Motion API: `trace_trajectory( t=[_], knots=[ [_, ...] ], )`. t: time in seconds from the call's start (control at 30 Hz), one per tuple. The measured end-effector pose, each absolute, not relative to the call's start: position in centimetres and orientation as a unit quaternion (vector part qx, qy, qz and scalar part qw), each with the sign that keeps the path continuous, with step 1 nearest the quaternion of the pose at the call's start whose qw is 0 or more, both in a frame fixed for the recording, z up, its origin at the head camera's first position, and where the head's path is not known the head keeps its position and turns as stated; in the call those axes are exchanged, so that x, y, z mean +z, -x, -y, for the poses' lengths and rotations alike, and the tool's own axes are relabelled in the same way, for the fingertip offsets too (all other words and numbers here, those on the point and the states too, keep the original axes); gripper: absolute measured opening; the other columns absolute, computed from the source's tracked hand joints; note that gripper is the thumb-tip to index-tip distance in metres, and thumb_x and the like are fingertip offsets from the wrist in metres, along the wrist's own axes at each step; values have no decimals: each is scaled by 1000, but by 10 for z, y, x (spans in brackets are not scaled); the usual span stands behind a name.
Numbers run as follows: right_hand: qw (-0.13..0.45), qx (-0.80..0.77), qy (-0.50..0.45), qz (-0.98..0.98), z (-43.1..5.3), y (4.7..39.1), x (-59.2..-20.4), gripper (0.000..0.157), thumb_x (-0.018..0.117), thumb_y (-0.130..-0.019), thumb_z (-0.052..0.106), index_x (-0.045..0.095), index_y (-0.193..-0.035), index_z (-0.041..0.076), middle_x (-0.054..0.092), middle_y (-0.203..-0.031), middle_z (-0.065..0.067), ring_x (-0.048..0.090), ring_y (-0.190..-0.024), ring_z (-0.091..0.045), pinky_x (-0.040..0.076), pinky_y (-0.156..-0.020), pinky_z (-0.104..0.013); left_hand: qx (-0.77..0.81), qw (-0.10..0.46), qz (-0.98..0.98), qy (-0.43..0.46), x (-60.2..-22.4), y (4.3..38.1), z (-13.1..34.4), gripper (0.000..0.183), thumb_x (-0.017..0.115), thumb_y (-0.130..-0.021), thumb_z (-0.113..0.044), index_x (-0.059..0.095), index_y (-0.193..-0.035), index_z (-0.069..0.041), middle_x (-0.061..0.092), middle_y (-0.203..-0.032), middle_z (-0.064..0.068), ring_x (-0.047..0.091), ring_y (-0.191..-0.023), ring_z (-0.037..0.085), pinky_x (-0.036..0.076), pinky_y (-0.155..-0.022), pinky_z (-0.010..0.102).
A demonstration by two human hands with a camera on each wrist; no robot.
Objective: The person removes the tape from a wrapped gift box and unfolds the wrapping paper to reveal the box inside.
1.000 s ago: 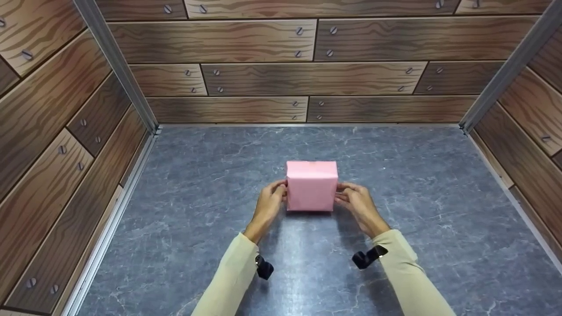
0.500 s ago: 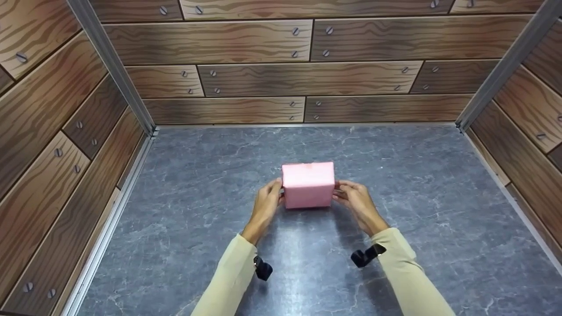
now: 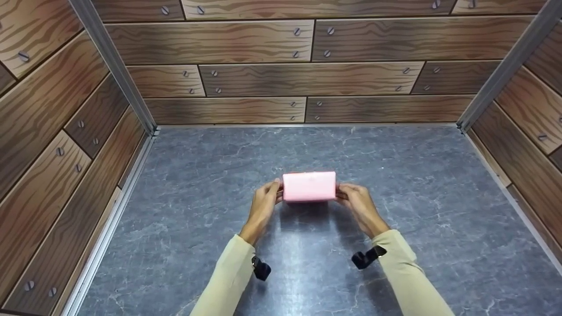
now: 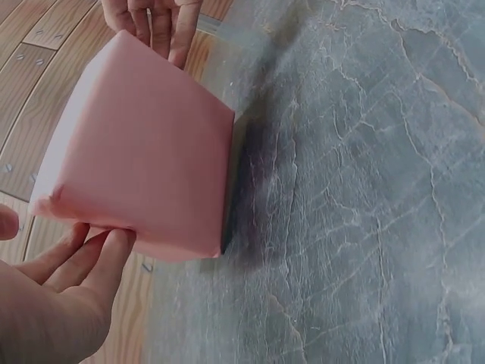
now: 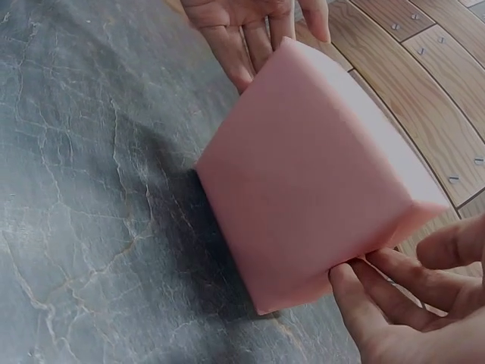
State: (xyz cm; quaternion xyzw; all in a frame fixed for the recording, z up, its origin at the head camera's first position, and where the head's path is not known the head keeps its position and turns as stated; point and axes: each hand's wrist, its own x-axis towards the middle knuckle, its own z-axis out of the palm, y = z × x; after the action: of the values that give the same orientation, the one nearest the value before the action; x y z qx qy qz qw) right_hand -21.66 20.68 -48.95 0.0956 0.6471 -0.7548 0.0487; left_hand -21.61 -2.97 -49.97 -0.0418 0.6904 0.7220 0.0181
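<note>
Now tipped toward the person: pink box (image 3: 309, 186) between two sets of fingertips

Over the last second the box has rolled forward. A second ago the head view showed a tall front face under a narrow top; now the bright top fills almost all of what shows, and the front has turned nearly out of sight. I take this as a controlled turn in the hands, well advanced, with support from both sides mattering most.

The box is about midway between the left and right edges of the grey marbled surface (image 3: 210, 175), well apart from its back edge. The left hand (image 3: 262, 202) presses its fingers to one side, the right hand (image 3: 358, 204) to the opposite side. Neither wraps round the box; in the right wrist view the thumb is apart from it.

A dark shadow (image 3: 305, 211) lies along its near side, so whether any lower edge touches the surface is hard to tell. The rear and underside are hidden in the head view. The left thumb is cut off at the edge of the left wrist view, and the surface's front edge is out of the head view.
</note>
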Motion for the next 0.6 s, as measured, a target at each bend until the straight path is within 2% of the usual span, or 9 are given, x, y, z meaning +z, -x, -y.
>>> trace_trajectory(
  t=[0.17, 0.37, 0.5, 0.6],
  knots=[
    [57, -751, -99, -651, -208, 215, -491, 35, 41, -107, 9, 55, -120, -21, 69, -98, -12, 68, -91, -16, 57, -86, -25, 729, 22, -682, 54, -501, 217, 29, 48, 54, -105, -33, 62, -126, 8, 69, -117, 19, 67, -110, 30, 57, -91, 33],
    [71, -748, -101, -653, -209, 215, -491, 48, 47, -108, 23, 53, -127, -21, 69, -104, -16, 70, -91, -17, 58, -90, -30, 737, 31, -673, 54, -501, 217, 29, 46, 56, -103, -34, 64, -126, 5, 70, -112, 16, 68, -105, 28, 57, -91, 36],
    [74, -747, -109, -652, -209, 216, -493, 53, 52, -107, 28, 54, -126, -21, 71, -101, -16, 72, -91, -18, 58, -91, -34, 735, 27, -675, 60, -502, 217, 29, 40, 58, -102, -29, 67, -121, 5, 69, -106, 13, 68, -97, 23, 58, -88, 35],
    [74, -744, -115, -653, -209, 216, -494, 51, 57, -105, 31, 58, -118, -18, 71, -98, -14, 72, -90, -20, 58, -90, -35, 727, 16, -683, 69, -503, 215, 28, 35, 62, -99, -27, 68, -113, 4, 66, -103, 13, 66, -90, 19, 59, -83, 32]
  ],
)
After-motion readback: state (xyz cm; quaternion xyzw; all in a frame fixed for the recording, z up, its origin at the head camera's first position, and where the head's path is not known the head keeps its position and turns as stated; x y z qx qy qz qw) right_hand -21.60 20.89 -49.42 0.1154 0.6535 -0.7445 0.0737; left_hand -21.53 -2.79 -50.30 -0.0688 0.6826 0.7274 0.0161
